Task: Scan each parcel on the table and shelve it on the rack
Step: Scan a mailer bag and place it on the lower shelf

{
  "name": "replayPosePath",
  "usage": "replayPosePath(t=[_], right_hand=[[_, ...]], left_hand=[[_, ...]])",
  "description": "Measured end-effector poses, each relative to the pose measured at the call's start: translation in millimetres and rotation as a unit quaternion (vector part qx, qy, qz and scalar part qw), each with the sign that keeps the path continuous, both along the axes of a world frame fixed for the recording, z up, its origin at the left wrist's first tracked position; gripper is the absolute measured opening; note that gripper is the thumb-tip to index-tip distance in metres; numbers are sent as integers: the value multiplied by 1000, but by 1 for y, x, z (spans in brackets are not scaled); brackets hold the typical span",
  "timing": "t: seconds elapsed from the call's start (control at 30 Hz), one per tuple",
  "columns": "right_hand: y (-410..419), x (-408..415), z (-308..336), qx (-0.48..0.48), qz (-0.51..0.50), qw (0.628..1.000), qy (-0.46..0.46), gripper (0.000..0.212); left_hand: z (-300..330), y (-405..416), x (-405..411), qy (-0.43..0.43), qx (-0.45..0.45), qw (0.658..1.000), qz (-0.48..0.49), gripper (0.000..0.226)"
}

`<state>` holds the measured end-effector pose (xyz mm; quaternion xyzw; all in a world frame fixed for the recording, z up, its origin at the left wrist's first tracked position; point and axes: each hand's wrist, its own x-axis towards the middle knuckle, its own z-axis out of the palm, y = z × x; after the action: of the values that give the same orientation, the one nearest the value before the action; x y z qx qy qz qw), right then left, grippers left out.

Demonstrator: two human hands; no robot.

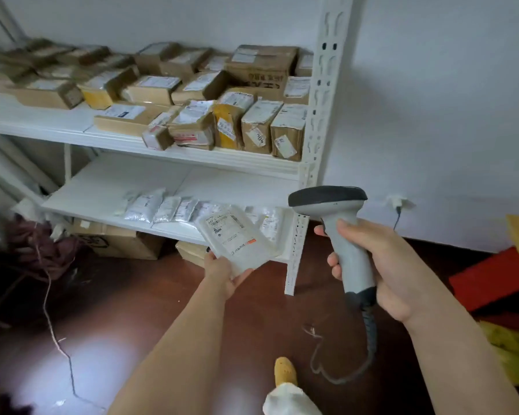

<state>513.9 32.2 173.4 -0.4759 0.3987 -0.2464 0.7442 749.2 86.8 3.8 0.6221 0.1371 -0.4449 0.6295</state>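
Note:
My left hand [222,272] holds a flat white plastic-bag parcel [237,238] by its near edge, label side up, stretched out toward the lower shelf of the white rack [295,262]. In my right hand [393,265] is a grey corded barcode scanner [339,217], gripped by its handle, with its dark head pointing left, above and to the right of the parcel. Several white bag parcels [158,206] lie in a row on the lower shelf [108,187]. Many brown cardboard parcels [192,100] fill the upper shelf.
The rack's perforated right post [321,94] stands just beside the scanner. Cardboard boxes [123,241] sit on the dark red floor under the rack. A thin cable [50,319] runs across the floor at left. Red and yellow items [498,277] lie at right. My yellow shoe [285,371] shows below.

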Motion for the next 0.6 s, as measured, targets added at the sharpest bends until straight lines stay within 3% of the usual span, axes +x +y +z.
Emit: replayPosePath(t=[0.2, 0.37, 0.6], right_hand=[[-47, 132, -26, -7, 97, 993, 66, 24], [-62, 244, -35, -1, 189, 978, 84, 25], [-22, 402, -54, 8, 281, 955, 98, 23]], left_hand=[[-18, 0, 107, 12, 112, 991, 77, 36], [-12, 20, 205, 21, 83, 980, 181, 23], [-33, 95, 332, -23, 74, 955, 286, 26]])
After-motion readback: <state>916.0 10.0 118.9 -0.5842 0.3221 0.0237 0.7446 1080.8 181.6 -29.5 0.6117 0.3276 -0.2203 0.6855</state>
